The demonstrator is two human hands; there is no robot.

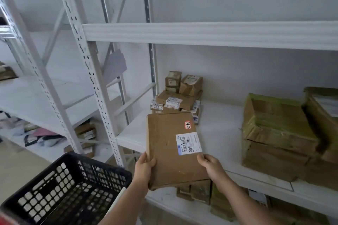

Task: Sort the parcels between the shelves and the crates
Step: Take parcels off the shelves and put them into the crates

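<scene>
While both hands hold one flat brown cardboard parcel [173,150] by its near corners, its far end reaches over the front edge of the white metal shelf [219,133]. The left hand [144,167] grips the near left corner, thumb on top and fingers curled under; the right hand [210,165] holds the near right edge the same way, fingers wrapped on the card. Two labels show on the parcel's top face: one small red-bordered sticker [187,125] and one white shipping label [188,143] with barcodes. At the back left of the same shelf stands one pile of small brown boxes [178,93], roughly seven or eight, though the exact count is hard to tell. To the right lie two large brown cartons bound in green tape [279,133], touching each other. One black perforated plastic crate [64,188] sits at lower left, beside the left forearm. More brown parcels show on the lower shelf [201,192] beneath.
</scene>
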